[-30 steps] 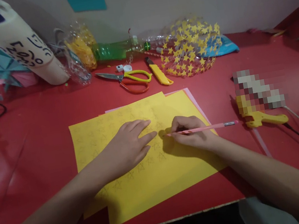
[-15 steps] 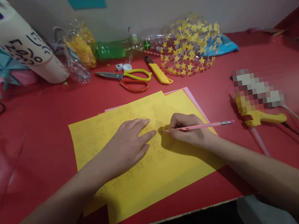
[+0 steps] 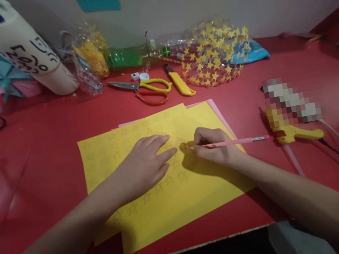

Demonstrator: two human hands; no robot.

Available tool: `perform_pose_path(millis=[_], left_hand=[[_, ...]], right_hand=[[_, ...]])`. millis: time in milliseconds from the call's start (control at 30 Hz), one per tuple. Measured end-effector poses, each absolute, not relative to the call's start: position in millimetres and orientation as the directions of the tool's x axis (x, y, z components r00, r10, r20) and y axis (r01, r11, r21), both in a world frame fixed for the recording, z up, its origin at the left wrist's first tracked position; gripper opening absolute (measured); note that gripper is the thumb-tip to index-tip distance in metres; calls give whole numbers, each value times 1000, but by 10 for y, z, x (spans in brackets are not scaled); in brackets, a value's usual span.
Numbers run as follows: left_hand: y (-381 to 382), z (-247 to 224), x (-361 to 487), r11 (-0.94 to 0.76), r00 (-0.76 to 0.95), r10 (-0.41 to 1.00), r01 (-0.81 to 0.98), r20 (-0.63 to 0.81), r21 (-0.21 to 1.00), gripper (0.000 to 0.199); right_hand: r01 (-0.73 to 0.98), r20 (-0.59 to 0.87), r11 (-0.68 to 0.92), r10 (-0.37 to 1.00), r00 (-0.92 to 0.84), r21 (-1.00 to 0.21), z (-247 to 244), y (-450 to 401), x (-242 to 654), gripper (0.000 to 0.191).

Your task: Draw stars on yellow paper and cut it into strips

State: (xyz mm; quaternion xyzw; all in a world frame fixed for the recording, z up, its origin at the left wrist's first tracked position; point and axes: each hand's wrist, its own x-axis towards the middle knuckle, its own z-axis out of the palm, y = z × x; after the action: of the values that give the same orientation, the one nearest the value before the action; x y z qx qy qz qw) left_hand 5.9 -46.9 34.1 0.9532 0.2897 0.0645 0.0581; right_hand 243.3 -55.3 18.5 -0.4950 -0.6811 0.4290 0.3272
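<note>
Red worktop (image 3: 231, 85) bears yellow paper (image 3: 183, 207); left hand (image 3: 145, 166) lies over it, fingers spread; right hand (image 3: 218, 154), fingers pinched, grips a pink pencil (image 3: 244, 141) there; likely light, stiff, best held near the tip.

one left hand (image 3: 145, 164) and one right hand (image 3: 215, 150) are making two, with one pencil (image 3: 242, 141); at least two yellow sheets (image 3: 172, 218) are overlapping one pink sheet (image 3: 213, 103); one pair of scissors (image 3: 139, 86), one cutter (image 3: 180, 83), one glue gun (image 3: 289, 134), one tumbler (image 3: 36, 58), one green bottle (image 3: 124, 57) and one blue packet (image 3: 257, 52) are sharing one red table (image 3: 41, 127), and yellow stars (image 3: 213, 43) are crowding together, too many to be counted
</note>
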Motion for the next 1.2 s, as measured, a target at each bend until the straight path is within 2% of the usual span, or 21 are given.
perform_pose_path(millis=[267,700,1200], left_hand=[[-471,340,59,-826,824,559,543,95,149,33],[-462,345,58,-831,829,551,537,90,146,34],[-466,313,55,-823,819,565,549,104,149,35]], right_hand=[[376,44,194,927,-373,-906,205,-538,2472,15],[348,77,217,924,-374,-912,207,-560,2451,16],[396,21,190,919,-394,-898,243,-592,2386,11]])
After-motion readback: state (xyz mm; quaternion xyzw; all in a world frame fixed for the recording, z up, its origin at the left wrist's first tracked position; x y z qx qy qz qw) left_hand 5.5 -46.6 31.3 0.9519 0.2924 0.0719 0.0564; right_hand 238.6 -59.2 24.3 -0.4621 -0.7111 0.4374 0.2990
